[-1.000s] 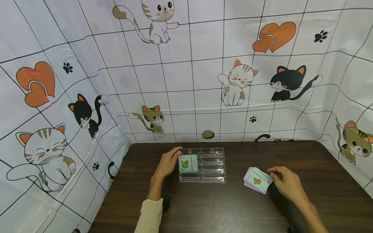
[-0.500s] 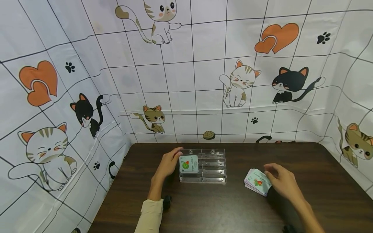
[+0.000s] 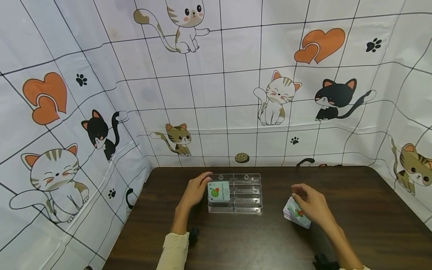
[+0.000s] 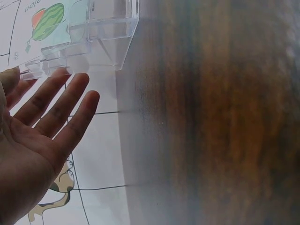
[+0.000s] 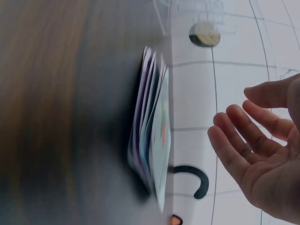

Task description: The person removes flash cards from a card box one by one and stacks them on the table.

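Note:
A transparent tiered card rack (image 3: pixel 248 200) stands near the back of the table, with a watermelon picture card (image 3: pixel 218 191) at its left side. My left hand (image 3: pixel 195 190) is at the rack's left edge, fingertips and thumb touching its upper left corner; in the left wrist view the fingers (image 4: pixel 58 110) are nearly straight. To the right lies a loose stack of picture cards (image 3: pixel 295 213), a strawberry card on top. My right hand (image 3: pixel 312 204) hovers over the stack's right side, holding nothing, with loosely bent fingers; it partly covers the top card in the head view.
The dark wooden table (image 3: pixel 243 240) runs up to a white cat-print curtain (image 3: pixel 209 93) at the back and sides. A dark wrist device (image 3: pixel 193 236) sits at the left wrist, another (image 3: pixel 325 261) near the right.
My right hand has moved left from beside the card stack to over it, and now hides part of the strawberry card. The left hand and the card rack stay put.

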Tool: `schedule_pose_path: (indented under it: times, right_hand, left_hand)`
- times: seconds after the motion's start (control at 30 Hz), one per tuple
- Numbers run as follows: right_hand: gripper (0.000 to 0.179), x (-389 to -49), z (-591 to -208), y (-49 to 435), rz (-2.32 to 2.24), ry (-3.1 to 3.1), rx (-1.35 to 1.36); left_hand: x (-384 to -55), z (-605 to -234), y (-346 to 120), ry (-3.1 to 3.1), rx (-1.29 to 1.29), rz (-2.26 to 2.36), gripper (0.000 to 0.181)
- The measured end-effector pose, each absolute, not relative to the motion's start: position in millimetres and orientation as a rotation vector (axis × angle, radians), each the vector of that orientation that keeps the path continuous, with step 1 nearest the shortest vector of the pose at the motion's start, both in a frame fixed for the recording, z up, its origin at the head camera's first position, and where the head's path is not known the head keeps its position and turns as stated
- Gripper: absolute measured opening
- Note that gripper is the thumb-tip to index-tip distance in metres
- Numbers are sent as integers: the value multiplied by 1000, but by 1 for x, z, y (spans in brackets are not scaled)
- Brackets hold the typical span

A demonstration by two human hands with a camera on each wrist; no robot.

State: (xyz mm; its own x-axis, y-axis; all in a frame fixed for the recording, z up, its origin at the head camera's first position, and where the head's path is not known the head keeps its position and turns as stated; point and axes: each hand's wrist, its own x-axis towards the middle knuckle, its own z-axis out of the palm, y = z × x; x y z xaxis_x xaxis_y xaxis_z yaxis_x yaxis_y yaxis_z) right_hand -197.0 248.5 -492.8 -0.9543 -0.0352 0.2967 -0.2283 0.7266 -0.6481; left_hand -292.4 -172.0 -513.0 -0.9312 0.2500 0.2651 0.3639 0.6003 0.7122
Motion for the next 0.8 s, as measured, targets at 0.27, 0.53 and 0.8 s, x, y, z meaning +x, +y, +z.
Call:
schedule_pose_path:
  times: [0.27,0.53,0.8]
  right_hand:
    - [29,-207,-489,223,1139,-2646,247]
    - [27,-213,-489,206,1187,-2608,281]
    - [26,-219,-485,193,1176,-2568,329]
  left_hand:
    - [-292,-513,-173,-2680,-520,-1235,39]
    - [-291,-513,-172,-2687,-507,-1245,39]
    - [-293,-515,-172,-2676,-518,-1228,40]
